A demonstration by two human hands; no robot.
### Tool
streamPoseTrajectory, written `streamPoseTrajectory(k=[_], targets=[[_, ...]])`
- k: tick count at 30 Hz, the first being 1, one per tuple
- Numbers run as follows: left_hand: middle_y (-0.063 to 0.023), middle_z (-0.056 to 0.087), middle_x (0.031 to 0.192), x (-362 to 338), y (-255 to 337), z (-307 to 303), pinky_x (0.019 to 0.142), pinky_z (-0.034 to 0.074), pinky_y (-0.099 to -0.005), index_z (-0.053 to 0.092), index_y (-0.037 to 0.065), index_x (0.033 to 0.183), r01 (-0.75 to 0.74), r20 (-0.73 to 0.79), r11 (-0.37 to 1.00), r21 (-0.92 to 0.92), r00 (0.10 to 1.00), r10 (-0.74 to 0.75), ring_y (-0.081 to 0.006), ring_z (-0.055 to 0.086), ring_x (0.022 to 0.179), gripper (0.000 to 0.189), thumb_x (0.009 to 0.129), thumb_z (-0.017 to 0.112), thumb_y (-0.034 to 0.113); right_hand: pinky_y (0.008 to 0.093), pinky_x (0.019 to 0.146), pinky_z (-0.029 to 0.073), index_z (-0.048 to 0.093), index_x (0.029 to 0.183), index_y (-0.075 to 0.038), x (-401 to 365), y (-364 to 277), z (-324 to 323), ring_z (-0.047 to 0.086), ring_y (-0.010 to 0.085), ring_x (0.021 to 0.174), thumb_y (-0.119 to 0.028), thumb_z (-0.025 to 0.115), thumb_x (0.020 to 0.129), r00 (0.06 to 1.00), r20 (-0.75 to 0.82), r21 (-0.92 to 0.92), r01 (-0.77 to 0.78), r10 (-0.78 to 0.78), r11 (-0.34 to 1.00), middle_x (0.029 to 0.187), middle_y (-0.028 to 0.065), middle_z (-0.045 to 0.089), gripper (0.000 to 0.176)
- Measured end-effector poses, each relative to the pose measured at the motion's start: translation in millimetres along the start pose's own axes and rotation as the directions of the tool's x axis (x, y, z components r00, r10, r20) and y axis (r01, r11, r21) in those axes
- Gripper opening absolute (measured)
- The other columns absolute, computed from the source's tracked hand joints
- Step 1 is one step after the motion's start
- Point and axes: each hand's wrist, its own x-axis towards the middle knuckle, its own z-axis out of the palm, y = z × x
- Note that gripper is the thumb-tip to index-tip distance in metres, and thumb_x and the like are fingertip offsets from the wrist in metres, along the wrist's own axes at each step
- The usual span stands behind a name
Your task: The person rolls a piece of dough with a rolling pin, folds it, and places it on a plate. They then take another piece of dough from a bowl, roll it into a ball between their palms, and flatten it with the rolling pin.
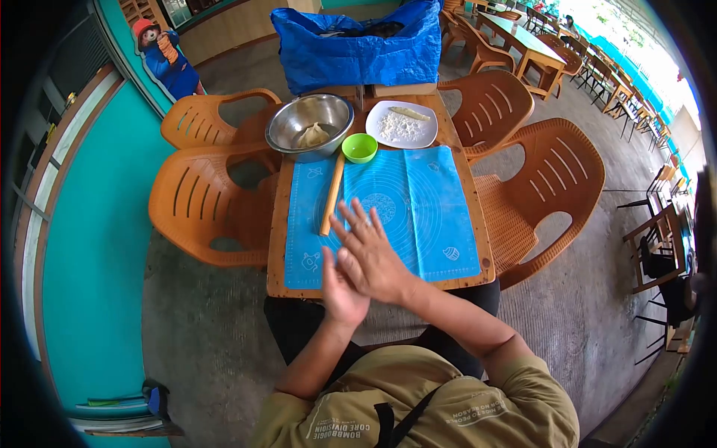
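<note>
Above the near edge of a blue baking mat [441, 213], my right hand [379, 261] lies palm-down across my left hand [346, 300], fingers stretched out. The left palm faces up beneath it with the thumb raised; its other fingers are partly hidden. No object shows between the palms. Just beyond the fingertips, a wooden rolling pin [333, 196] lies lengthwise on the mat. At the far side stand a small green bowl [360, 149] and a steel mixing bowl [277, 134] with pale dough [314, 136] inside. A white plate [429, 136] carries flour [397, 128] and a long pale piece [409, 113].
The wooden table [485, 261] has orange plastic chairs on both sides, including one at right [556, 179] and one at left [205, 198]. A large blue bag [358, 63] stands behind the bowls. More tables and chairs extend to the upper right.
</note>
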Motion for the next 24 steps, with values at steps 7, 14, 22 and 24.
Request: streamPoseTrajectory(k=[7, 14, 22, 24], targets=[[-0.0125, 0.031, 0.175, -0.7, -32.3, -11.3, 0.133, 0.021, -0.0467, 0.027, 0.008, 0.170, -0.120, 0.100, 0.966, 0.229, 0.990, 0.099, -0.0267, 0.027, 0.163, 0.077, 0.114, 0.023, 0.061, 0.0598, 0.132, 0.007, 0.031, 0.168, -0.002, -10.3, 0.7, 6.5, 0.015, 0.0427, 0.165, -0.037, 0.041, 0.111, 0.992, 0.022, 0.239, 0.119, -0.128, 0.964, 0.175, 0.0241, 0.024, 0.068], [-0.0110, 0.025, 0.177, 12.6, -2.4, -11.4, 0.134, 0.019, -0.0469, 0.022, 0.010, 0.172, -0.295, -0.011, 0.935, 0.198, 0.953, 0.303, -0.0275, 0.023, 0.164, 0.073, 0.115, 0.019, 0.057, 0.0615, 0.131, 0.009, 0.032, 0.168, -0.003, -33.3, -14.6, 18.6, 0.015, 0.0484, 0.163, -0.037, 0.045, 0.111, 0.987, -0.066, 0.300, 0.158, -0.145, 0.941, 0.174, 0.0274, 0.025, 0.068], [-0.0131, 0.023, 0.178, -10.3, -8.9, -6.2, 0.134, 0.018, -0.0461, 0.017, 0.005, 0.171, -0.049, 0.035, 0.998, 0.028, 0.998, 0.048, -0.0277, 0.022, 0.164, 0.078, 0.115, 0.019, 0.059, 0.0624, 0.131, 0.007, 0.033, 0.168, -0.004, -23.1, -2.6, 15.0, 0.014, 0.0468, 0.164, -0.045, 0.044, 0.110, 0.996, 0.061, 0.141, -0.075, 0.067, 0.987, 0.173, 0.0282, 0.026, 0.072], [-0.0145, 0.023, 0.178, -3.8, 1.7, -10.9, 0.134, 0.018, -0.0481, 0.016, 0.006, 0.172, -0.062, 0.061, 0.991, -0.115, 0.996, 0.069, -0.0299, 0.022, 0.164, 0.080, 0.114, 0.021, 0.061, 0.0629, 0.131, 0.006, 0.031, 0.169, -0.004, -32.6, -16.6, 18.9, 0.014, 0.0461, 0.164, -0.048, 0.045, 0.109, 0.989, 0.085, 0.130, 0.106, -0.117, 0.986, 0.174, 0.0280, 0.024, 0.075]])
